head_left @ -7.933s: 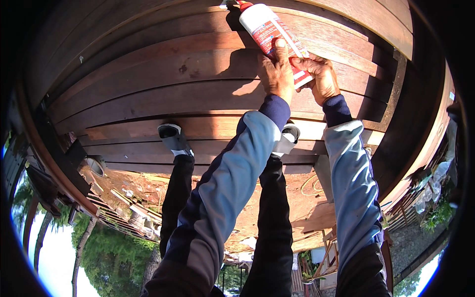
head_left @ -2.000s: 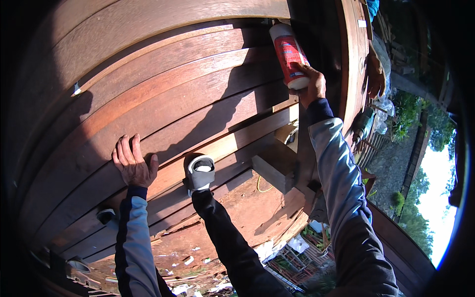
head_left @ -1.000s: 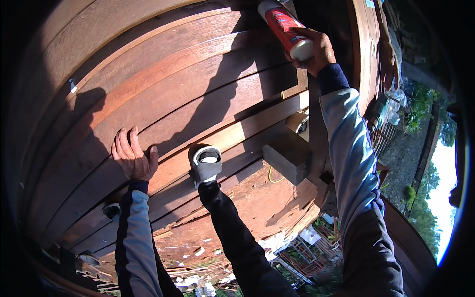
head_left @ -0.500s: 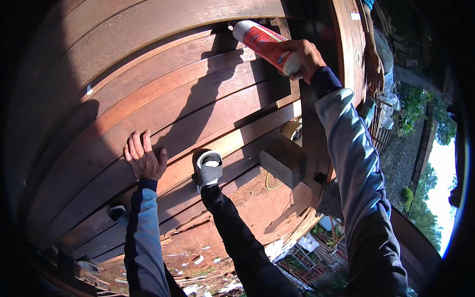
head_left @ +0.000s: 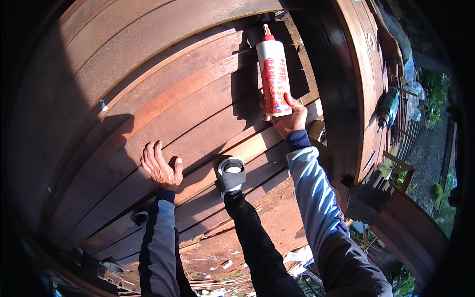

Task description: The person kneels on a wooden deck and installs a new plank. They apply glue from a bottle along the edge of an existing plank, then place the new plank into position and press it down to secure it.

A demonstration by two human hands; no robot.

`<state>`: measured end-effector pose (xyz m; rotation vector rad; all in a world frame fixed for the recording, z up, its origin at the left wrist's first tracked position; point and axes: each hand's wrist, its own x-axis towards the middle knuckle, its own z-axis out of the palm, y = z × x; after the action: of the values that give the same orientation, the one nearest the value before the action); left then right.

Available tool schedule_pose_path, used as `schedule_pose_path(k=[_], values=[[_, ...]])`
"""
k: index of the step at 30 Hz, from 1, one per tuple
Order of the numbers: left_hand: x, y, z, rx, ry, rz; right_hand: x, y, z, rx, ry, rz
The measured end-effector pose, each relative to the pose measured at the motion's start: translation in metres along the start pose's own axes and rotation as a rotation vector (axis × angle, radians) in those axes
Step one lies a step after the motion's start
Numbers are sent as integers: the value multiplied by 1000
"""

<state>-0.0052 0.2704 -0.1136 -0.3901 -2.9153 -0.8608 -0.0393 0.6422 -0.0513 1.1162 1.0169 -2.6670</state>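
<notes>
Bottle (head_left: 274, 74) swung to point forward; right hand (head_left: 291, 118) grasping it, left hand (head_left: 162, 171) spread on planks (head_left: 198, 116)

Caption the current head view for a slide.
Right hand holds a red-and-white nozzle-tipped squeeze bottle; left hand rests spread on reddish-brown wooden planks.

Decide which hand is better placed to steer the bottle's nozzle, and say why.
Likely right: the right hand holds the bottle near its base, nozzle pointing forward; the left hand is apart from it, seemingly resting on the boards.
</notes>
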Motion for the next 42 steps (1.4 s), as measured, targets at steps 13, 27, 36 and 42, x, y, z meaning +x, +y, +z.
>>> schedule_pose_path(k=[13,27,36,42], values=[[141,204,-5,-891,-651,-11,-91,49,-8,9,-187,-197],[95,373,-72,-728,-1013,374,-284,-63,-5,-822,751,-750],[41,267,-116,-599,-1169,-302,-236,-250,-130,-616,1199,-1163],[-2,170,-147,-310,-988,-180,-201,-257,-152,-631,1296,-998]])
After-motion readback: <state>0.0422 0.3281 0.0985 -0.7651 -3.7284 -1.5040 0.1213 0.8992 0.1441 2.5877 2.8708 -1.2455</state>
